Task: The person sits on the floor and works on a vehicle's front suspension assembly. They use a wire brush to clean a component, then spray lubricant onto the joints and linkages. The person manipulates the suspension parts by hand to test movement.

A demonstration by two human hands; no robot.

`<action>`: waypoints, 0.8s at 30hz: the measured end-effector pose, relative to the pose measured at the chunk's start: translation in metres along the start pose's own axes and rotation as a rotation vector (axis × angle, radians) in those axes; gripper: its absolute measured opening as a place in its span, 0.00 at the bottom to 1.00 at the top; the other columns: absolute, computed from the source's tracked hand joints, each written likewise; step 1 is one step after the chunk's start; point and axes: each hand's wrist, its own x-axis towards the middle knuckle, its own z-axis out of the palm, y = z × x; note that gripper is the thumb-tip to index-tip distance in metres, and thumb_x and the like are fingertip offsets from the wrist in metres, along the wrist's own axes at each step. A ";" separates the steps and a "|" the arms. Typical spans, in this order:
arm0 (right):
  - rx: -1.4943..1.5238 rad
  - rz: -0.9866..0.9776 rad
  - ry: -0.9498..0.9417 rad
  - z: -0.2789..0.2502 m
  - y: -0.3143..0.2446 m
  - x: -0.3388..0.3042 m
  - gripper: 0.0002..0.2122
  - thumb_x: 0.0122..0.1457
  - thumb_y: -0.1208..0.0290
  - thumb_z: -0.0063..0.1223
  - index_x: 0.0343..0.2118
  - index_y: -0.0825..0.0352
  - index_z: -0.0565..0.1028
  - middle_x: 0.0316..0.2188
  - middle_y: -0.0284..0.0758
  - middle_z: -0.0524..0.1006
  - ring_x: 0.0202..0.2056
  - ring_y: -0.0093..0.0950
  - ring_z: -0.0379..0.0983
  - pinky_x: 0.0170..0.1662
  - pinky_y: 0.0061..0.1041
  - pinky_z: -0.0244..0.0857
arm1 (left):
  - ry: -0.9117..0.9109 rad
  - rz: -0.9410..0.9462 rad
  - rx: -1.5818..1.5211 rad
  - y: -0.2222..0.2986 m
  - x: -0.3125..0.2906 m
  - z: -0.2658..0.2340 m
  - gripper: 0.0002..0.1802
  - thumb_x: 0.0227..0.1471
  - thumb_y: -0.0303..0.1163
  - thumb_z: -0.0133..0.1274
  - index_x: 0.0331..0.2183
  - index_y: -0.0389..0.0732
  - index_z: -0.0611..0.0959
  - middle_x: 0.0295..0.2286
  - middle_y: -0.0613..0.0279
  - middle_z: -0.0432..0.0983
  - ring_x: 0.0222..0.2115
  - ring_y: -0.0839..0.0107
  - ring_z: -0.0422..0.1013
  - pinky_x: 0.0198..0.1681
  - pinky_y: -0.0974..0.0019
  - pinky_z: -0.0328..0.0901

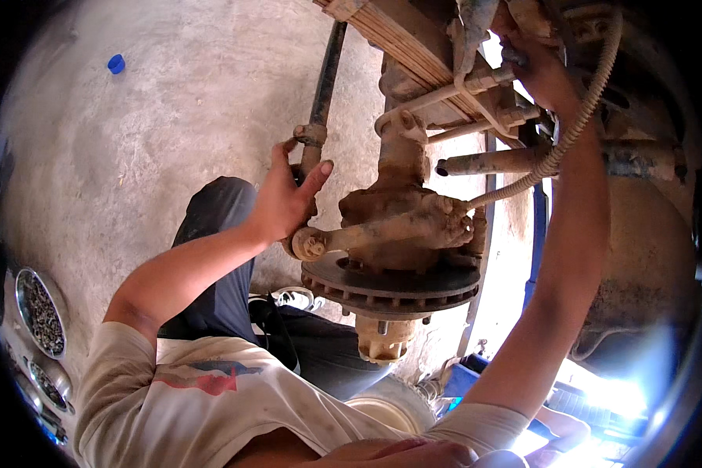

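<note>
My left hand (287,195) is wrapped round a dirty tie rod (329,74) near its clamp, with the thumb on the near side; some fingers are hidden behind the rod. Just below it is the rod's ball joint (310,244), bolted to a rusty steering arm (398,228). Up among the parts beside the leaf spring (413,39), my right hand (544,74) is closed at a small metal piece, whose kind I cannot make out. A ribbed hose (581,121) passes in front of my right forearm. The brake disc (390,282) and hub (384,339) hang below the steering arm.
Metal bowls (40,312) of small hardware stand on the floor at the left. A blue cap (116,64) lies farther off. A rusty tube (491,161) juts out beside the axle. Another person's arm (563,431) shows at the lower right, near a blue box (462,380).
</note>
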 end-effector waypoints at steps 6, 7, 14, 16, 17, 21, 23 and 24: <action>0.046 -0.038 0.035 -0.010 -0.010 -0.021 0.22 0.56 0.80 0.52 0.56 0.68 0.66 0.50 0.43 0.74 0.51 0.34 0.71 0.54 0.31 0.64 | -0.033 -0.026 -0.035 -0.002 0.002 0.004 0.39 0.57 0.50 0.51 0.57 0.36 0.54 0.29 0.56 0.72 0.26 0.76 0.67 0.27 0.70 0.64; 0.024 -0.050 0.027 -0.004 0.001 -0.014 0.22 0.56 0.80 0.52 0.56 0.66 0.67 0.50 0.43 0.74 0.51 0.35 0.71 0.54 0.31 0.64 | -0.029 -0.040 -0.032 -0.002 0.001 0.003 0.39 0.57 0.50 0.51 0.57 0.36 0.54 0.29 0.56 0.72 0.25 0.76 0.67 0.26 0.70 0.64; -0.157 0.042 0.053 -0.015 -0.024 -0.022 0.20 0.56 0.77 0.54 0.54 0.66 0.69 0.51 0.43 0.73 0.51 0.35 0.71 0.56 0.32 0.63 | 0.030 0.069 -0.011 -0.011 0.008 0.004 0.43 0.55 0.51 0.54 0.55 0.29 0.54 0.22 0.57 0.72 0.18 0.72 0.69 0.22 0.66 0.64; -0.122 0.025 0.034 -0.004 0.011 -0.015 0.21 0.56 0.77 0.54 0.54 0.66 0.68 0.51 0.43 0.73 0.52 0.35 0.70 0.57 0.32 0.63 | -0.004 0.058 -0.044 -0.010 0.009 0.007 0.43 0.55 0.52 0.54 0.55 0.29 0.54 0.23 0.56 0.73 0.19 0.71 0.70 0.22 0.66 0.64; -0.103 0.008 0.030 -0.001 0.024 -0.009 0.21 0.56 0.77 0.54 0.54 0.66 0.68 0.51 0.43 0.73 0.52 0.35 0.70 0.57 0.32 0.63 | -0.006 0.069 -0.033 -0.008 0.011 0.008 0.44 0.55 0.52 0.54 0.55 0.30 0.54 0.24 0.55 0.74 0.19 0.71 0.70 0.22 0.66 0.64; 0.042 -0.062 -0.051 -0.007 -0.003 -0.023 0.23 0.58 0.75 0.53 0.57 0.65 0.65 0.52 0.42 0.72 0.53 0.35 0.69 0.57 0.30 0.63 | 0.037 0.074 -0.005 -0.013 0.004 0.005 0.44 0.54 0.53 0.54 0.56 0.31 0.54 0.24 0.54 0.74 0.20 0.71 0.70 0.23 0.66 0.65; -0.025 0.016 -0.047 -0.008 0.004 -0.005 0.23 0.56 0.77 0.54 0.56 0.67 0.66 0.51 0.42 0.72 0.53 0.34 0.69 0.56 0.30 0.63 | 0.020 0.070 -0.021 -0.011 0.005 0.008 0.44 0.54 0.53 0.54 0.56 0.31 0.54 0.24 0.54 0.73 0.19 0.71 0.70 0.23 0.65 0.65; -0.055 0.054 -0.040 -0.008 0.003 0.002 0.23 0.56 0.79 0.54 0.56 0.67 0.66 0.51 0.43 0.73 0.53 0.34 0.69 0.56 0.30 0.63 | 0.015 0.059 -0.034 -0.007 0.008 0.005 0.44 0.54 0.52 0.54 0.56 0.31 0.54 0.24 0.54 0.73 0.19 0.71 0.70 0.22 0.65 0.65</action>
